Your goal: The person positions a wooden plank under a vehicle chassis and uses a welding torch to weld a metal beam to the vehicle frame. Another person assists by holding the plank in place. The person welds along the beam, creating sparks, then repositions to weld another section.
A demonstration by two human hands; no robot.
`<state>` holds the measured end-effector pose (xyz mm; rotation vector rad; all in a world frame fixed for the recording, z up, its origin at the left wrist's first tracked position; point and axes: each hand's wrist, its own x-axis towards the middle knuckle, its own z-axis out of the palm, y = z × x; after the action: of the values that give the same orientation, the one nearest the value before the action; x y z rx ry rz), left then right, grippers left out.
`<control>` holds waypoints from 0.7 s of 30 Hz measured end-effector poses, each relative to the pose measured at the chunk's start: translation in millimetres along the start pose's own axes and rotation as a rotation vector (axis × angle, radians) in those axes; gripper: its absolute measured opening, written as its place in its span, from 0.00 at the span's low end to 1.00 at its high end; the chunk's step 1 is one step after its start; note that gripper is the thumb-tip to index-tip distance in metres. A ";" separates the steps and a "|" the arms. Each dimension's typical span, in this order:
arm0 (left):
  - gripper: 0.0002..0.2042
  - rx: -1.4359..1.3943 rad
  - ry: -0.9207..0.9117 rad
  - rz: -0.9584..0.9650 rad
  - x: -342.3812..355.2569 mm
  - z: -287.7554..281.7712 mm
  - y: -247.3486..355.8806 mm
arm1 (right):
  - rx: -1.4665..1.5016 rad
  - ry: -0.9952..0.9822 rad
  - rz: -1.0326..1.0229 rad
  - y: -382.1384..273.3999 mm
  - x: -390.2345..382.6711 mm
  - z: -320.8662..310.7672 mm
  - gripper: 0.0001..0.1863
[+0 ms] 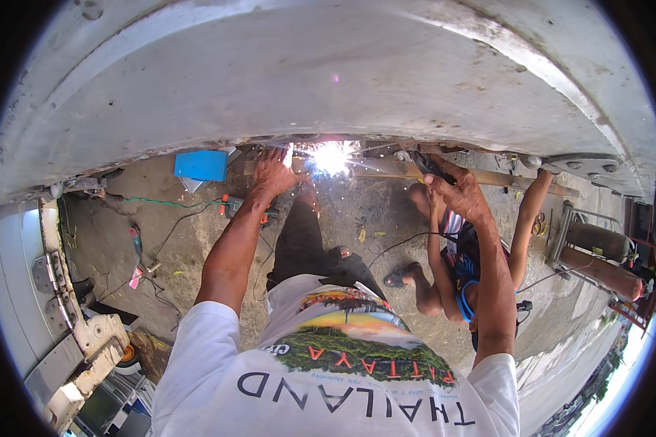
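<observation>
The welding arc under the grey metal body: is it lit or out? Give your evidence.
Lit. A white glare with sparks burns at the body's lower edge, between the left hand and right hand.

Blue rectangular box (pixel 201 165), perhaps package, on ground, upper left.

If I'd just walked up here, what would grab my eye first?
The white-hot welding flash, spraying sparks at the lower edge of the big grey metal body overhead. The left hand is beside the flash, and the right hand grips a dark tool further right. Below the right arm, another person crouches on the dirt ground, arms raised to the same edge.
</observation>
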<state>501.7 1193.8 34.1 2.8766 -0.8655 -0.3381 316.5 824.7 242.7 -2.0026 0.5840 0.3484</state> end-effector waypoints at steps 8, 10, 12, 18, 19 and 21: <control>0.58 -0.014 -0.263 -0.071 5.8 -31.2 15.8 | 0.103 0.046 0.006 22.0 0.3 -5.4 0.43; 0.59 -0.011 -0.268 -0.071 4.9 -33.0 16.8 | 0.092 0.026 0.030 21.0 0.3 -6.8 0.43; 0.60 -0.001 -0.245 -0.062 3.8 -29.4 14.1 | 0.080 0.028 0.027 18.2 0.2 -7.0 0.43; 0.61 -0.001 -0.267 -0.083 5.2 -29.3 16.0 | 0.024 0.053 -0.001 6.4 -3.9 -3.0 0.41; 0.61 -0.004 -0.272 -0.087 5.2 -29.4 16.3 | 0.021 0.055 -0.007 6.6 -3.7 -2.8 0.41; 0.61 -0.003 -0.266 -0.083 5.2 -28.6 16.2 | 0.015 0.058 -0.015 7.0 -3.7 -3.1 0.41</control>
<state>504.4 1178.8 63.7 2.9130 -0.7816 -0.7433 309.7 820.1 240.8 -2.0073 0.6053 0.2768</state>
